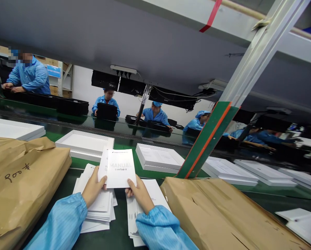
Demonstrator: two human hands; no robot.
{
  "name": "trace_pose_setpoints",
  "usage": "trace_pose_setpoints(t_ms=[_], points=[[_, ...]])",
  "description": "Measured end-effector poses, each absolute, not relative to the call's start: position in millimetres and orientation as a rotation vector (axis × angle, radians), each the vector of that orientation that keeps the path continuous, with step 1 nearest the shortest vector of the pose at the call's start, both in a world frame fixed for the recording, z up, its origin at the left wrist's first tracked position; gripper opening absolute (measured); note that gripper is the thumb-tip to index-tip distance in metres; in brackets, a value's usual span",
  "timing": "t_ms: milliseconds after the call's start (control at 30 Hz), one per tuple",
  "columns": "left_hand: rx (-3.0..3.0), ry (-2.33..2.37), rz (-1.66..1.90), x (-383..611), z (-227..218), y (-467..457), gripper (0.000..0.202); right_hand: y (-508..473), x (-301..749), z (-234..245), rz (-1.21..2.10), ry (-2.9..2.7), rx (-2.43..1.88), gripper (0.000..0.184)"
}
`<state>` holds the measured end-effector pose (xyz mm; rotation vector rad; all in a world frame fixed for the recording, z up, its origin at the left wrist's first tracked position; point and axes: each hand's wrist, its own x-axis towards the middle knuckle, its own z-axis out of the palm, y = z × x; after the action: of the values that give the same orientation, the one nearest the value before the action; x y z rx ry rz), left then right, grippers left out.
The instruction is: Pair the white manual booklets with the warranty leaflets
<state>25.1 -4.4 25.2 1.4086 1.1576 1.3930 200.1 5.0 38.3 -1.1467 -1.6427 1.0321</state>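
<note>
Between my two hands is a white manual [121,173] with "MANUAL" and "HYTAB" printed on its cover. My left hand [95,185] grips its left side together with another white leaflet [102,168] partly behind it. The thumb of my right hand [139,192] presses the manual's lower right corner, fingers curled underneath. Below my left hand lies an uneven stack of white leaflets [99,215]. A second stack of white booklets [133,222] sits under my right hand and forearm, partly hidden by the sleeve.
Brown paper packages flank me, one at left [27,187] and one at right [223,211]. Beyond are white box trays, including one open tray [85,142] and one holding papers [159,156]. A slanted post [209,139] rises at right. Several co-workers in blue handle black cases across the line.
</note>
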Motion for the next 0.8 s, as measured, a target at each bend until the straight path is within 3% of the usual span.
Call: trace_pose_setpoints(t_ms=[800], points=[[1.383,1.144,1.421,26.8,25.9,-6.9,0.029,4.9,200.8,38.9,1.093,-1.558,-1.106,0.035]])
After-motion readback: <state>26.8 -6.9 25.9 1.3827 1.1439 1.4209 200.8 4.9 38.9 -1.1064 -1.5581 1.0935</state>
